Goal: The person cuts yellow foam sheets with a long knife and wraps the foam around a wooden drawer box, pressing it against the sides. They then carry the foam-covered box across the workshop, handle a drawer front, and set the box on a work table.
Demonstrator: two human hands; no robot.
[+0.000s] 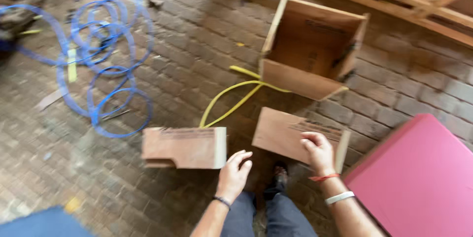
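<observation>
Brick floor (187, 35) lies under both hands: the right hand (319, 152) rests open, fingers curled on a plywood panel (281, 133), while the left hand (233, 173) hovers open, holding nothing, just right of a second plywood piece (185, 147).

I see the open brown plywood box (312, 50) on the brick floor (197, 35); two flat plywood boards (185, 147) before it; coiled blue strapping (101, 64) far left.

Both hands (233, 173) (319, 151) low, fingers loose
</observation>
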